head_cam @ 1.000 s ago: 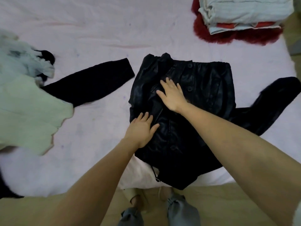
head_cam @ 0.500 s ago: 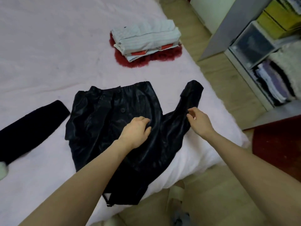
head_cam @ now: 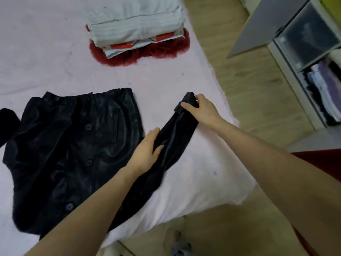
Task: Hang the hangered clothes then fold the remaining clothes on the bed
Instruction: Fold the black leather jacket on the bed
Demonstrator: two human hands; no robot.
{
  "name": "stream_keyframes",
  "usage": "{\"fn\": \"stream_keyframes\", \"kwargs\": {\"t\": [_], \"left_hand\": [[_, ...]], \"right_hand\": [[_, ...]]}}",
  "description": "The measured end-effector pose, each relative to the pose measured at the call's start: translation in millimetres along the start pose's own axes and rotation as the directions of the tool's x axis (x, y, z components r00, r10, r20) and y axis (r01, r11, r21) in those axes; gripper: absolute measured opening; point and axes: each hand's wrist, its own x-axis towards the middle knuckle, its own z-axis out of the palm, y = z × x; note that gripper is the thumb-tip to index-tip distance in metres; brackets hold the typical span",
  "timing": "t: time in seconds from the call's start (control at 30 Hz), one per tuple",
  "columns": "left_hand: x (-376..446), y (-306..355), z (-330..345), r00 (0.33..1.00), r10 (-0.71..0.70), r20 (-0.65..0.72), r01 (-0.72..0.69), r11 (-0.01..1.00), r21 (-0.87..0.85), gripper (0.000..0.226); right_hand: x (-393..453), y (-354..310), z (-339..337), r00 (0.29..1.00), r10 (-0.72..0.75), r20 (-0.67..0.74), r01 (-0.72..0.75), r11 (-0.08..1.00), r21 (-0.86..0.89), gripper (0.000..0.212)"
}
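Observation:
A shiny black buttoned jacket (head_cam: 73,148) lies spread on the pink bed (head_cam: 46,67), body at the left, its right sleeve (head_cam: 177,133) stretched toward the bed's right edge. My right hand (head_cam: 201,109) grips the cuff end of that sleeve, fingers and thumb curled round it. My left hand (head_cam: 147,150) lies flat on the sleeve near the shoulder, fingers straight, pressing it down. The jacket's other sleeve (head_cam: 7,117) shows only partly at the left edge.
A folded stack of pale striped and red clothes (head_cam: 136,28) sits on a dark red fluffy piece (head_cam: 166,50) at the far side of the bed. To the right are wood floor and a shelf unit with drawers (head_cam: 310,58). The bed corner lies just right of my hands.
The view swung right, away from the pale clothes at the left. My right hand went from the jacket body to the sleeve and pulled its cuff outward; my left hand slid onto the sleeve.

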Motion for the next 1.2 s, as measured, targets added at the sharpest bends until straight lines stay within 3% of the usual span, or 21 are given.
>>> {"fn": "stream_keyframes", "kwargs": {"t": [0.1, 0.17, 0.27, 0.33, 0.4, 0.47, 0.53, 0.63, 0.73, 0.83, 0.9, 0.93, 1.0, 1.07, 1.1, 1.2], "left_hand": [[-5.3, 2.5, 8.0, 1.0, 0.019, 0.002, -0.019, 0.998, 0.052, 0.059], [-5.3, 0.0, 14.9, 0.997, 0.012, 0.079, -0.023, 0.989, 0.145, 0.082], [-1.2, -8.9, 24.8, 0.982, -0.072, 0.176, 0.018, 0.955, 0.294, 0.118], [3.1, -11.8, 28.4, 0.979, -0.107, 0.174, 0.039, 0.935, 0.352, 0.131], [7.7, -9.8, 32.6, 0.972, -0.137, 0.19, 0.047, 0.909, 0.414, 0.139], [8.6, -6.8, 38.1, 0.971, -0.148, 0.188, 0.027, 0.85, 0.527, 0.144], [4.6, -7.5, 44.9, 0.989, -0.063, 0.136, -0.039, 0.769, 0.639, 0.144], [-8.7, -21.1, 54.7, 0.981, 0.126, 0.144, -0.192, 0.664, 0.723, 0.133], [-22.6, -34.3, 64.2, 0.974, 0.051, 0.22, -0.199, 0.651, 0.732, 0.126], [-19.4, -34.4, 66.8, 0.971, -0.039, 0.238, -0.136, 0.725, 0.675, 0.113], [-11.8, -27.6, 65.6, 0.982, 0.027, 0.19, -0.136, 0.794, 0.592, 0.093], [-10.3, -26.4, 66.4, 0.986, 0.084, 0.146, -0.156, 0.787, 0.597, 0.085], [-10.9, -29.5, 71.9, 0.986, 0.142, 0.085, -0.163, 0.745, 0.647, 0.081], [-15.0, -37.2, 79.0, 0.992, 0.105, 0.073, -0.127, 0.735, 0.666, 0.093], [-16.9, -39.8, 81.2, 0.995, 0.068, 0.077, -0.102, 0.741, 0.664, 0.1], [-13.0, -40.6, 80.3, 0.995, 0.008, 0.102, -0.076, 0.721, 0.688, 0.113]], "right_hand": [[-0.8, 15.3, 7.7, 1.0, 0.011, -0.017, -0.011, 1.0, -0.003, 0.046], [-7.3, 26.3, 4.9, 1.0, -0.015, -0.025, 0.016, 0.999, 0.031, 0.035], [-22.6, 34.4, -19.1, 0.992, -0.123, -0.036, 0.128, 0.952, 0.277, 0.008], [-32.0, 37.6, -34.6, 0.973, -0.226, -0.05, 0.23, 0.924, 0.305, 0.008], [-37.5, 48.2, -37.4, 0.947, -0.307, -0.094, 0.318, 0.935, 0.154, 0.011], [-38.5, 59.6, -33.0, 0.908, -0.39, -0.157, 0.358, 0.913, -0.196, 0.012], [-34.7, 68.4, -29.4, 0.908, -0.38, -0.176, 0.264, 0.846, -0.463, 0.017], [-22.2, 78.3, -21.7, 0.972, -0.223, -0.076, 0.143, 0.817, -0.559, 0.048], [-8.7, 87.3, -7.0, 0.979, -0.204, -0.009, 0.161, 0.799, -0.579, 0.069], [-10.2, 83.6, 14.8, 0.945, -0.24, -0.221, 0.077, 0.822, -0.564, 0.072], [-23.4, 74.4, 29.8, 0.877, -0.337, -0.343, 0.1, 0.826, -0.555, 0.066], [-30.0, 74.2, 40.4, 0.839, -0.461, -0.29, 0.205, 0.761, -0.615, 0.061], [-39.9, 81.3, 60.8, 0.738, -0.673, 0.035, 0.482, 0.491, -0.726, 0.059], [-36.2, 101.1, 68.0, 0.66, -0.68, 0.32, 0.633, 0.274, -0.724, 0.061], [-29.7, 113.0, 66.3, 0.668, -0.655, 0.352, 0.635, 0.256, -0.729, 0.061], [-12.7, 131.3, 45.4, 0.808, -0.543, 0.228, 0.47, 0.361, -0.805, 0.063]]}}
